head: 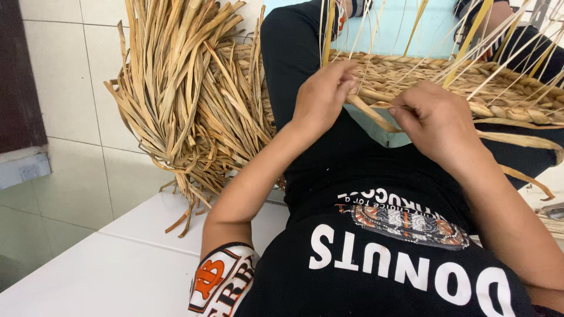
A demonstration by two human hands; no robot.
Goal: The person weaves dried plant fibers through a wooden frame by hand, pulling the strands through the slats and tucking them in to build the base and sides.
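A half-woven straw piece (pixel 446 79) made of braided dried reed strands lies across my lap, with thin stakes rising from it. My left hand (pixel 322 94) pinches strands at its near edge, fingers closed on the weave. My right hand (pixel 437 120) grips a flat dried reed strand (pixel 376 117) that runs between both hands. A second loose strand (pixel 523 141) curves off to the right below the woven piece.
A large bundle of dried reed strips (pixel 188 100) leans against the tiled wall (pixel 64 76) at the left. I sit on a white tiled ledge (pixel 117 264). My black trousers and black printed shirt fill the lower right.
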